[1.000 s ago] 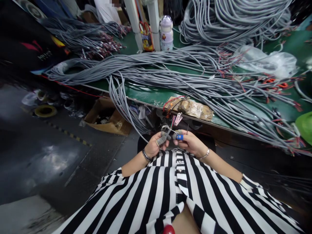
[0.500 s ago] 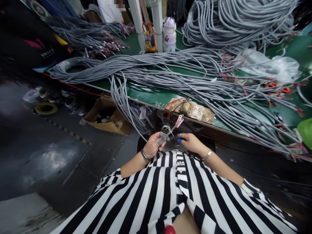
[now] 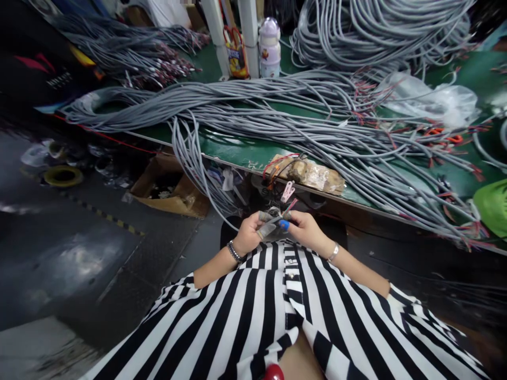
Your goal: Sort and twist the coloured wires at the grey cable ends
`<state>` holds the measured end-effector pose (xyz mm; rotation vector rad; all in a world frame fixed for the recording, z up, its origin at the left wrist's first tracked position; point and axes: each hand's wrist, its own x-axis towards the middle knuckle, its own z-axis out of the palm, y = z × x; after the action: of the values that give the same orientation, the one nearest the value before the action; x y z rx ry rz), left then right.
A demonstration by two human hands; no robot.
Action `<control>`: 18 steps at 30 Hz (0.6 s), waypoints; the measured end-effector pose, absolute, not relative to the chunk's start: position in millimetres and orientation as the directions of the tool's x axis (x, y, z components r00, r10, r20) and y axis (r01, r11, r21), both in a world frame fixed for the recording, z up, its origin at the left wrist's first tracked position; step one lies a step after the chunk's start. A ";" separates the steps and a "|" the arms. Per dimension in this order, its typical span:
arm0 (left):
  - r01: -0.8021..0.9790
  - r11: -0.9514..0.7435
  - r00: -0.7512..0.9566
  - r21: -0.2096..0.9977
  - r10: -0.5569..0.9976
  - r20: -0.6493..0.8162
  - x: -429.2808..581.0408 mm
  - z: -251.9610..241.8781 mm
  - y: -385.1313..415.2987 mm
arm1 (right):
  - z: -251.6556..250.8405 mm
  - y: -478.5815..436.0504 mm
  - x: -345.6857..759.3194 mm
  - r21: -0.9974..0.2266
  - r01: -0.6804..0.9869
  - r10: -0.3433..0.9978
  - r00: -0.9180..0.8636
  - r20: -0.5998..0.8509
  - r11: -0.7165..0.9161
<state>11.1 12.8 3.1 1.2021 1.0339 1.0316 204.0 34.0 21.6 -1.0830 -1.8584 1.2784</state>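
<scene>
My left hand (image 3: 249, 231), grey covers on its fingers, is closed on a grey cable (image 3: 274, 219) in front of my lap. Red and green wires (image 3: 292, 206) stick out of the cable's stripped end. At that end, my right hand (image 3: 306, 229) has its thumb and finger pinched on the cable; blue wraps its thumb tip. Just beyond the fingers, a pink clip (image 3: 288, 191) stands by the bench edge. The rest of the held cable runs left toward a hanging bunch of grey cables (image 3: 186, 145).
Long bundles of grey cables (image 3: 245, 95) lie along the green bench (image 3: 225, 143). A taped block (image 3: 312, 175) sits at its front edge. Behind are a bottle (image 3: 270, 50) and a large cable coil (image 3: 380, 37). A cardboard box (image 3: 170, 184) stands on the floor, left.
My right hand has moved left to the cable's end and now pinches it beside the left hand. The coloured wires have come away from in front of the pink clip. The view has shifted slightly.
</scene>
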 end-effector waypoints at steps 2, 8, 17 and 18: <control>-0.029 0.044 0.110 0.999 0.993 -0.041 9.6 2.0 13.2 | 22.2 31.9 202.8 -0.906 0.326 0.852 -0.519 0.069 0.272; 0.011 0.048 -0.069 0.999 0.997 -0.047 -1.9 4.2 16.9 | 31.5 30.5 216.7 -0.737 0.463 0.677 -0.736 -0.010 0.492; 0.196 -0.160 0.150 0.967 0.980 0.131 -13.6 6.0 12.4 | 39.2 27.6 245.3 -0.819 0.446 0.919 -0.317 0.232 0.361; 0.225 -0.208 0.189 0.952 0.968 0.167 -13.8 6.4 12.2 | 40.4 26.2 244.7 -0.809 0.443 0.915 -0.292 0.277 0.386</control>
<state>-13.8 12.2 6.4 1.6074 1.1592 1.0914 244.7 26.2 40.4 -1.1708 -1.8934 0.7952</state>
